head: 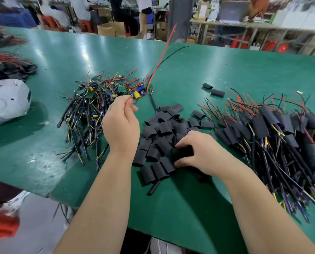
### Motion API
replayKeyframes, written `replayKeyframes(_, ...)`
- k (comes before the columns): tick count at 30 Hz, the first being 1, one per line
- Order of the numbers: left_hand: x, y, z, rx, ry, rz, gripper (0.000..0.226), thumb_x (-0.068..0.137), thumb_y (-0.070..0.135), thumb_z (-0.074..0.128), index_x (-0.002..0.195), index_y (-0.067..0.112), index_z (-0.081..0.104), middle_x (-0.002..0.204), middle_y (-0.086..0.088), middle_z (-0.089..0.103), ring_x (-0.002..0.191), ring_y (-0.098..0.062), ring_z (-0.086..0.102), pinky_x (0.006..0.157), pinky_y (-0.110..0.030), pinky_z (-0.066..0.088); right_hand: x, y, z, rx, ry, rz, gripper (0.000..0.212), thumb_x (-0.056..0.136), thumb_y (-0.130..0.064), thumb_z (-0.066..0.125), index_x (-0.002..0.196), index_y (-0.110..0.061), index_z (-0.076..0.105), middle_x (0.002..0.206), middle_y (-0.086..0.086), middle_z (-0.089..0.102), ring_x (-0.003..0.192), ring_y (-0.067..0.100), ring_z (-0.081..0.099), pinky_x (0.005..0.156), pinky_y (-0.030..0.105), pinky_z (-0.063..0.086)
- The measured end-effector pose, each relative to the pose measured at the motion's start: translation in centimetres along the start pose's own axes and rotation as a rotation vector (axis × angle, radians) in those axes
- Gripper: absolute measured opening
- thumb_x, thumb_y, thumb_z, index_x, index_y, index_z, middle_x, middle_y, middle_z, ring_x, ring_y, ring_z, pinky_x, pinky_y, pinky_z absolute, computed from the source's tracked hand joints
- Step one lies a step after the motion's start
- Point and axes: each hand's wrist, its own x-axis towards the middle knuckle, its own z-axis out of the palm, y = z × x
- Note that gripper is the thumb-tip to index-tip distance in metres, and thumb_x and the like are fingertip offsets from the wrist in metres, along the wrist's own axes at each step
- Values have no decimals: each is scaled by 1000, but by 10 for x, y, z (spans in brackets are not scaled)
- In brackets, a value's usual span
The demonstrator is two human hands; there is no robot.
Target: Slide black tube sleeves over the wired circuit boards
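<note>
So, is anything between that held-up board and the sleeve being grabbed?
Nothing visible. The left hand pinches the circuit board in open air; the right hand grips a black sleeve atop the sleeve pile.

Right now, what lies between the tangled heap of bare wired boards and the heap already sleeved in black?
Head view: a pile of loose black tube sleeves, the right hand gripping one.

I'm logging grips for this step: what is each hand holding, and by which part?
Left hand pinches a circuit board by its near end. Right hand grips a black sleeve in the pile, thumb and fingers on opposite edges.
</note>
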Motion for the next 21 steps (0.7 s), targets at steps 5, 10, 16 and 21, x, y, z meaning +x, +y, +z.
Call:
replayKeyframes(5,0,-3,1,-2,-12,4,21,99,12,45,93,5,64,75,8,60,66,-18,53,62,-27,38,-1,2,0,56,22,-1,37,71,-39,82,101,-25,66,86,-17,49,73,-3,46,62,9,33)
replayKeyframes(10,-1,-5,1,-7,-39,21,23,100,13,44,92,5,64,76,9,60,66,-18,53,60,-28,40,-3,3,-2,216,191,39,31,70,-30,84,96,-24,67,67,-20,50,62,-10,50,62,3,37)
replayKeyframes(16,-1,-4,2,-19,-72,28,23,100,13,44,90,5,63,75,7,61,61,-16,48,58,-25,33,-2,8,-4,246,262,78,44,74,-23,81,116,-26,67,84,-20,56,71,-7,53,68,0,34)
replayKeyframes(21,-1,-5,2,-20,-103,34,23,100,14,44,93,6,64,76,6,62,58,-16,46,57,-24,30,-1,10,4,147,214,46,46,80,-16,74,124,-25,63,110,-4,60,98,12,55,84,15,33)
